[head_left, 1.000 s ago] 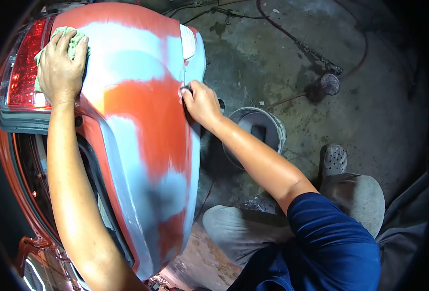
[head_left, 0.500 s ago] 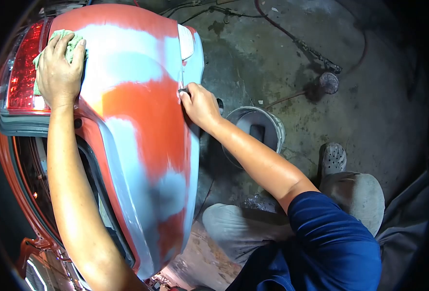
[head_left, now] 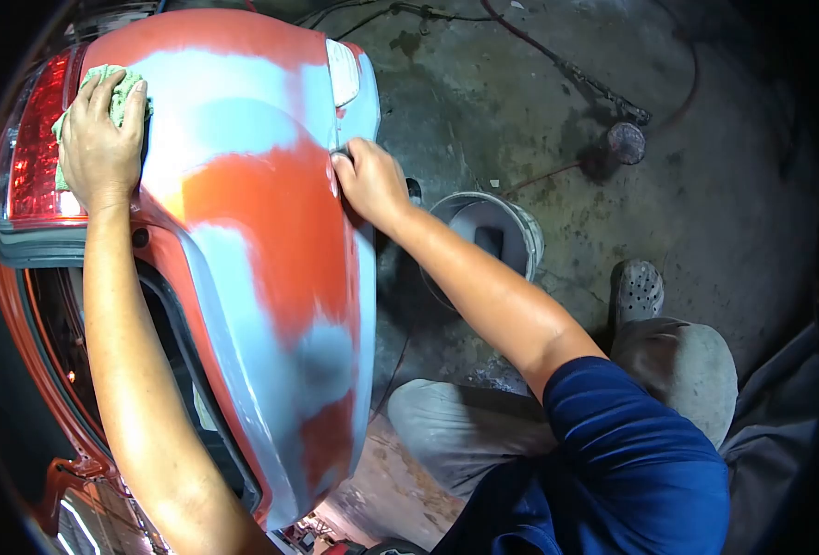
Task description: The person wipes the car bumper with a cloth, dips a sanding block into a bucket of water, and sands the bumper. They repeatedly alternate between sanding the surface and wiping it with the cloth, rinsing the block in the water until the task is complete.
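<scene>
My left hand presses a green cloth where the red tail light meets the car's rear side panel. Its fingers lie bent over the cloth. The panel is patchy, with orange-red areas and pale blue-grey ones. On the panel's far edge, my right hand is closed in a pinch at the seam, just below a white-covered lamp. A small dark flat piece shows between thumb and fingers; most of it is hidden, and its kind does not show.
A bucket of greyish liquid, with a dark block in it, stands on the floor under my right forearm. Beyond it lie a round grey object and a hose. My clog-shod foot is at the right.
My right hand has slid a little up along the panel's seam, toward the white-covered lamp. The left hand stays on the cloth. The whole view has shifted slightly.
</scene>
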Demonstrator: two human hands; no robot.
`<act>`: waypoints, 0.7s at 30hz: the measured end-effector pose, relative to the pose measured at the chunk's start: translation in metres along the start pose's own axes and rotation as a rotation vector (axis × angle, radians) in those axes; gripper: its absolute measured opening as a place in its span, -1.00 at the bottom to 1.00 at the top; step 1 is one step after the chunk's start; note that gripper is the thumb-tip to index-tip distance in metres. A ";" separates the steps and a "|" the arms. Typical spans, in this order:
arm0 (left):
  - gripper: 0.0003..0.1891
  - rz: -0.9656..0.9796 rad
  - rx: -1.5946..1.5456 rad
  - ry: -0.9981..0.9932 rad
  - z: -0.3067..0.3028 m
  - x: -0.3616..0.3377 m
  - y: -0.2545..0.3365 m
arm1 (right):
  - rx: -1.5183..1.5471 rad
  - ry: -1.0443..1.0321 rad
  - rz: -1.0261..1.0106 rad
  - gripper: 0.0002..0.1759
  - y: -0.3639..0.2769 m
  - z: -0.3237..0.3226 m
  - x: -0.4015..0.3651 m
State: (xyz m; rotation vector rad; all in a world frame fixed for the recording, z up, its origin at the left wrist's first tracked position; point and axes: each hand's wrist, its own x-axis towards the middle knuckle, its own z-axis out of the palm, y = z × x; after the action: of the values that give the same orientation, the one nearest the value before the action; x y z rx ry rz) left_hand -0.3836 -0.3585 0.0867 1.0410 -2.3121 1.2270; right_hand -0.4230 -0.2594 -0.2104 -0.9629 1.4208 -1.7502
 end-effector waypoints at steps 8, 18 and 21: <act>-0.67 0.004 0.001 0.003 0.002 0.000 -0.003 | 0.035 0.044 0.062 -0.75 0.013 0.019 -0.038; -0.67 0.001 0.059 -0.009 -0.004 0.001 -0.002 | -0.039 0.052 0.002 -0.78 0.010 0.015 -0.028; -0.68 -0.049 0.094 0.015 0.011 0.001 -0.015 | -0.062 0.078 0.018 -0.77 0.009 0.016 -0.001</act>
State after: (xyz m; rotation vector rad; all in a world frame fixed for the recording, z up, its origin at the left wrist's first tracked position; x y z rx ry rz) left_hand -0.3726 -0.3733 0.0898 1.1090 -2.2233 1.3309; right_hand -0.4079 -0.2680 -0.2176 -0.9196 1.5363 -1.7572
